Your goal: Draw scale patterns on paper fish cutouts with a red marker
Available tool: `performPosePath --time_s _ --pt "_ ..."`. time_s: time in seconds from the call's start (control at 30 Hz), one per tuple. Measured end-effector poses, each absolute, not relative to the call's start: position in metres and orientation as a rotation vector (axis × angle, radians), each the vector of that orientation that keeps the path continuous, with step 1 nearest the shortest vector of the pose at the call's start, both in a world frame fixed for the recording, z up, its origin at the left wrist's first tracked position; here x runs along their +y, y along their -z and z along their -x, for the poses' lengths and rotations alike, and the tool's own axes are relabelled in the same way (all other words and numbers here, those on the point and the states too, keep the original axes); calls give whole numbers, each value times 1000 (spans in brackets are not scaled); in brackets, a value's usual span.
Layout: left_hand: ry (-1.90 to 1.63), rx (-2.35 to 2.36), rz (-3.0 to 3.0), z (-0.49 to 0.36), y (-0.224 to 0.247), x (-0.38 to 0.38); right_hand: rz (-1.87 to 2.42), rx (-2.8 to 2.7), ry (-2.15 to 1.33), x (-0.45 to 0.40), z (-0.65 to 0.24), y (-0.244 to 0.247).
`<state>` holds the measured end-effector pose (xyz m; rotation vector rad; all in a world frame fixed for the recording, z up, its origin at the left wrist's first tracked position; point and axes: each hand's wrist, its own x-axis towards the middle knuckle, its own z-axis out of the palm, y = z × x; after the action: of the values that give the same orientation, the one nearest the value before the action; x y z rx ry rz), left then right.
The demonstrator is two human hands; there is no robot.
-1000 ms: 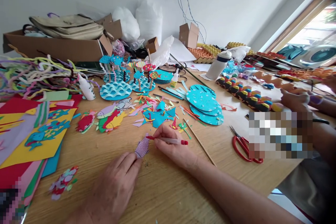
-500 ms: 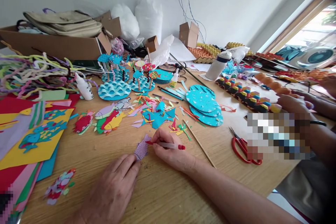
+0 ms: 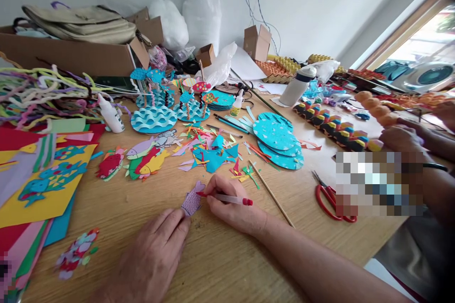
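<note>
A small purple paper fish (image 3: 192,202) with a scale pattern lies on the wooden table (image 3: 213,255). My left hand (image 3: 159,239) rests palm down, its fingertips pressing the lower left end of the fish against the table. My right hand (image 3: 227,203) is closed around a pen (image 3: 231,199) with a red cap end and a clear barrel; its red tip touches the fish near the tail. Behind the fish lie several cut paper fish (image 3: 145,158) and coloured paper scraps (image 3: 213,151). A thin wooden stick (image 3: 272,194) lies just beyond my right wrist.
Red scissors (image 3: 329,199) and turquoise discs (image 3: 279,137) lie to the right, coloured paper sheets (image 3: 42,199) and paper dots (image 3: 78,253) to the left. Glue bottles (image 3: 111,114) and wavy fish stands (image 3: 154,120) are behind. Another person's hands (image 3: 401,142) hold a painted egg-carton strip at far right.
The view has shifted slightly. Both hands keep nearly the same place on the fish, with the pen still at its tail end.
</note>
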<state>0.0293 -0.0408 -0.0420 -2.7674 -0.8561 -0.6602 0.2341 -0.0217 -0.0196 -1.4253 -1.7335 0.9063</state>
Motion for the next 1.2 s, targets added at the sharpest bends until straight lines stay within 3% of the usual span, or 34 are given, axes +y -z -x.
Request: performPosePath --time_s 0.87,1.2 --pt "655 -828 2733 -29 42 -41 1460 -1757 -898 -22 -236 20" --pt "700 -878 2753 -33 19 -34 1455 -1755 -915 -21 -235 17"
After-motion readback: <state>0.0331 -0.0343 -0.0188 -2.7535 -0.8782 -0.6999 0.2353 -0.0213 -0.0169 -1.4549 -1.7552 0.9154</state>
